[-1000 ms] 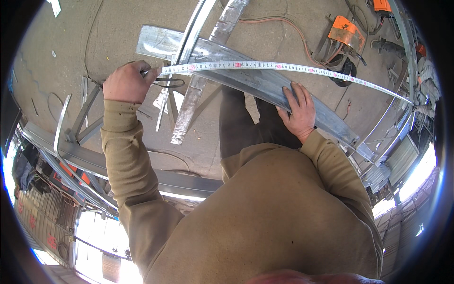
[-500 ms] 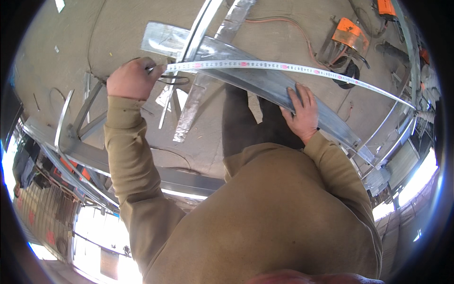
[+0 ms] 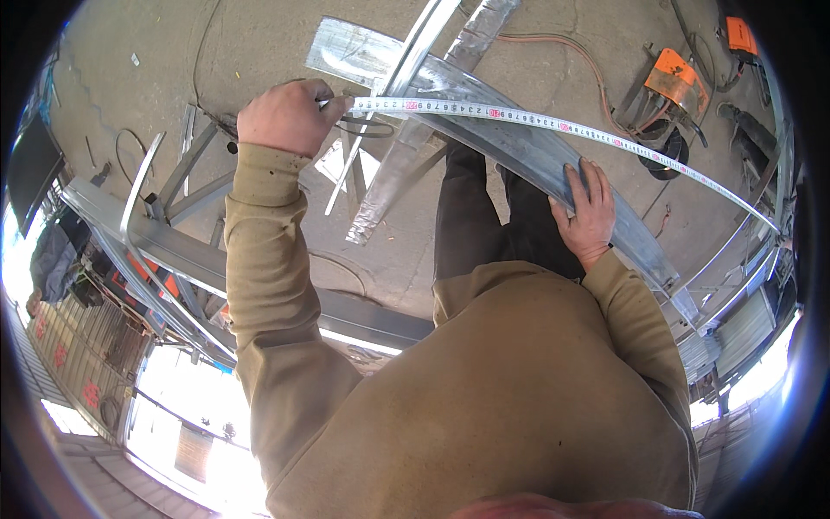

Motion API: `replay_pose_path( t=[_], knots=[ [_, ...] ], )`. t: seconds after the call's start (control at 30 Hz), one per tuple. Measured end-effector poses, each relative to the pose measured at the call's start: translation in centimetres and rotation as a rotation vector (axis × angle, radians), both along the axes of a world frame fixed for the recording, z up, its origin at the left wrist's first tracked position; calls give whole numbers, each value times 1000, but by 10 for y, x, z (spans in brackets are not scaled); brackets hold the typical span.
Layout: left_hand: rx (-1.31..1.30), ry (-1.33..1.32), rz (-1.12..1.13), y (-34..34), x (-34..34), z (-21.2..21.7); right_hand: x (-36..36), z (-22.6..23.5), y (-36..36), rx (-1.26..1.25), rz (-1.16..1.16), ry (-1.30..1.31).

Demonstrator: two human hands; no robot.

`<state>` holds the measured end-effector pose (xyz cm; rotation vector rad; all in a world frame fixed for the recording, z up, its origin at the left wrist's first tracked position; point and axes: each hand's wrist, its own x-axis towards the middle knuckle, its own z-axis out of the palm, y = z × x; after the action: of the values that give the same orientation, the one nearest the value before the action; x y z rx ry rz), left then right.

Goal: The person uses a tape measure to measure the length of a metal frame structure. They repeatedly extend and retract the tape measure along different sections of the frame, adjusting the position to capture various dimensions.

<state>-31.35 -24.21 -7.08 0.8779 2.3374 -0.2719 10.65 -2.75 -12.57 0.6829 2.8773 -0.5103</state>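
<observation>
My left hand point(image 3: 290, 117) is closed on a tape measure at one end of its white blade point(image 3: 553, 124). A dark wrist strap loop point(image 3: 367, 130) hangs beside the fingers. The blade runs in a shallow arc across the view to the far right rim, over a grey steel beam point(image 3: 519, 160) that lies slantwise before me. What holds the blade's right end is too small to make out. My right hand point(image 3: 590, 212) rests on the beam's near edge with its fingers spread, holding nothing.
A narrow metal bar point(image 3: 417, 52) crosses the beam near its left end, beside a foil-like silver strip point(image 3: 380, 195). Orange machines point(image 3: 676, 80) with hoses and cables stand at the far right. A long steel profile point(image 3: 156, 229) and a frame point(image 3: 197, 169) lie at the left.
The whole scene has shifted rightward in the view, as the head has turned slightly. Both hands keep about the same places on the tape measure and the beam.
</observation>
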Motion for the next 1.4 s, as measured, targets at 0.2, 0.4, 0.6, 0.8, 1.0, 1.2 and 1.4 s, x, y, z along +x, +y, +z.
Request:
replay_pose_path(
  t=[0.2, 0.4, 0.6, 0.8, 1.0, 1.2, 1.4],
  knots=[
    [107, -34, 20, -8, 0, -2, 0, 2, 0, -2, 3, 5],
    [237, -143, 108, -22, 1, 19, 0, 3, -1, -4, 0, 14],
    [251, -130, 117, -25, 8, 57, 4, 3, -1, -3, -8, 44],
    [334, -77, 83, -29, 25, 93, 8, 12, 8, -171, -30, 133],
    [302, -55, 86, -43, 76, 122, 23, 63, 25, -1402, -795, 472],
    [289, -148, 164, -39, 136, 134, 61, 106, 55, -1755, -1039, 723],
    [401, -345, 192, -1, 211, 137, 116, 128, 56, -1551, -892, 559]
  ],
)
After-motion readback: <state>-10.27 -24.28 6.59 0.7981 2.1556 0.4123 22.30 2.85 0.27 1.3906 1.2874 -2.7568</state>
